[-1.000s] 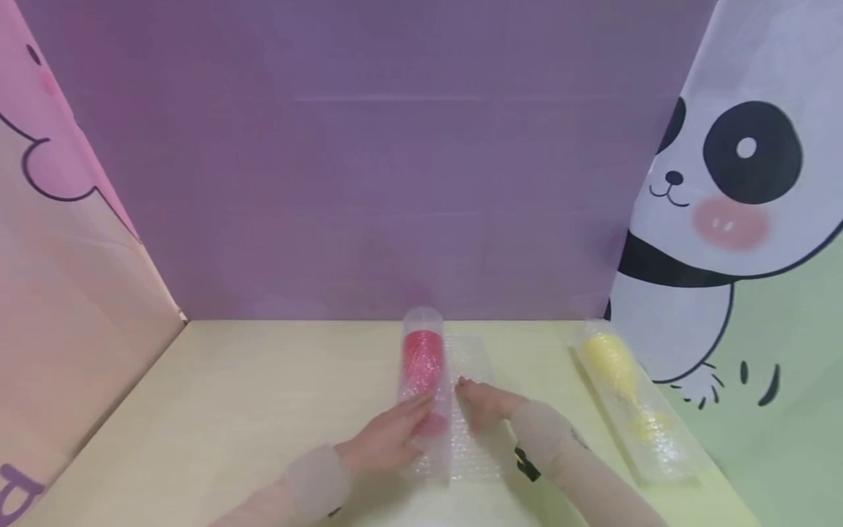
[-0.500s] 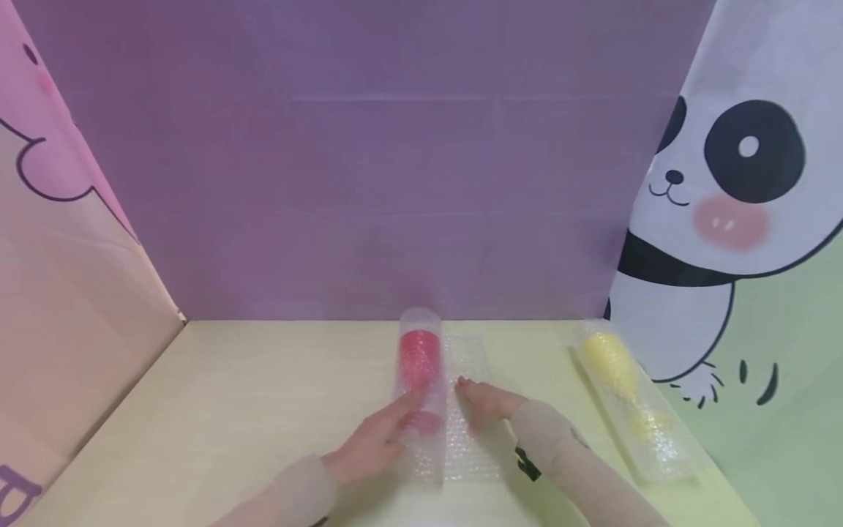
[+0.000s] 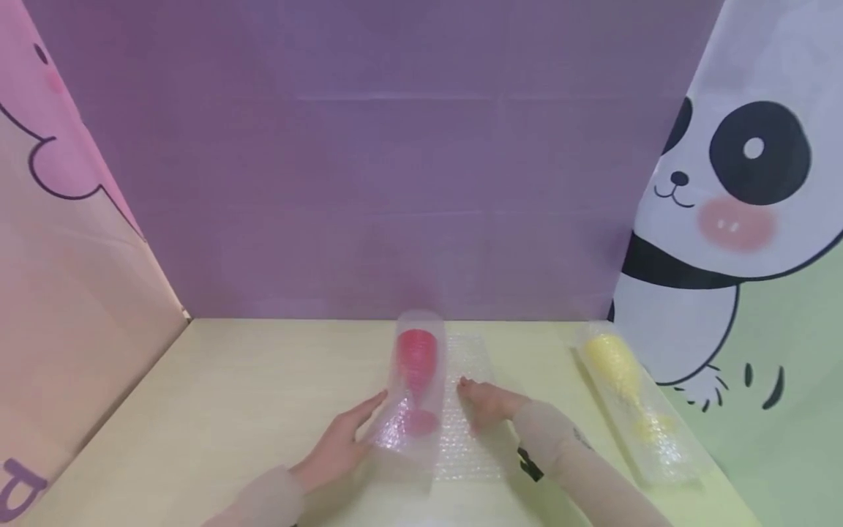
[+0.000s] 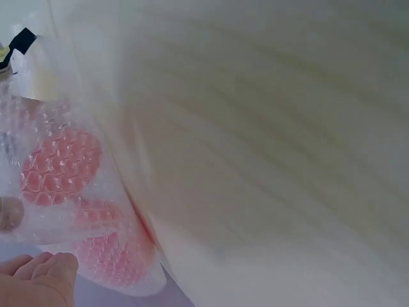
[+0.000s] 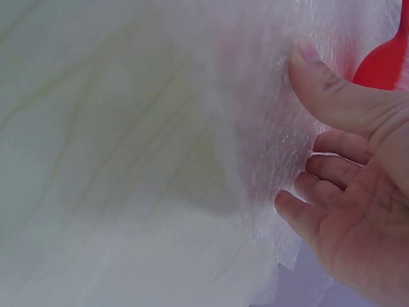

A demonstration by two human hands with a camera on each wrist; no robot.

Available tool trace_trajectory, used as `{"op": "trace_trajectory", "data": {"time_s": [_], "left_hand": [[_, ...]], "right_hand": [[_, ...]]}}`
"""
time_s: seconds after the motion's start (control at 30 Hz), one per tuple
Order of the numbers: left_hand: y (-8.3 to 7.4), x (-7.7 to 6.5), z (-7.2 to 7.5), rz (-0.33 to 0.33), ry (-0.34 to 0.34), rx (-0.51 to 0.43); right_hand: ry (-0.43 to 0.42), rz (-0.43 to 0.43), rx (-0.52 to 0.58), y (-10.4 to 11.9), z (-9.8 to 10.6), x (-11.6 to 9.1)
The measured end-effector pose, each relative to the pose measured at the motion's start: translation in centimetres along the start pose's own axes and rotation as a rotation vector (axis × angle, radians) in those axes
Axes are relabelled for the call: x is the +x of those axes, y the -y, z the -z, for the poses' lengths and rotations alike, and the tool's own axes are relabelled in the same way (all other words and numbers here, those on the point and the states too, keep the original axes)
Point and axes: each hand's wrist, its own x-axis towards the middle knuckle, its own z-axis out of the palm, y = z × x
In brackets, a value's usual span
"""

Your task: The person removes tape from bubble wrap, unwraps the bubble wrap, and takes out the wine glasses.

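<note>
Your loosely spread left hand [image 3: 337, 446] and right hand [image 3: 490, 405] flank a bubble-wrapped red goblet [image 3: 416, 356], lower centre. Lower right lies a wrapped yellow goblet [image 3: 614, 364].

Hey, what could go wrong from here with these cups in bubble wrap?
The bubble wrap on the red cup might spring open, its edge looking loose by the left hand. That cup lies on its side and could roll. The yellow cup, near the right edge of the table, might get knocked off.
</note>
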Motion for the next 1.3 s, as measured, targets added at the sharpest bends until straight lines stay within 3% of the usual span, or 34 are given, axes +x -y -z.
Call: {"op": "trace_trajectory", "data": {"time_s": [0.27, 0.57, 1.0, 1.2, 1.3], "left_hand": [[0.6, -1.0, 0.9, 0.11, -0.116, -0.181], [0.5, -1.9, 1.9, 0.172, -0.196, -0.269], [0.6, -3.3, 4.0, 0.256, -0.311, -0.265], [1.0, -4.1, 4.9, 0.253, -0.341, -0.167], [1.4, -4.4, 5.5, 0.292, -0.359, -0.112]], "right_hand": [[-0.005, 0.014, 0.0, -0.1, -0.1, -0.2], [-0.002, -0.005, 0.025, -0.4, -0.1, -0.1], [0.005, -0.008, 0.04, -0.3, -0.1, -0.2], [0.003, 0.0, 0.013, -0.4, -0.1, -0.1], [-0.001, -0.001, 0.014, -0.4, -0.1, -0.1]]}}
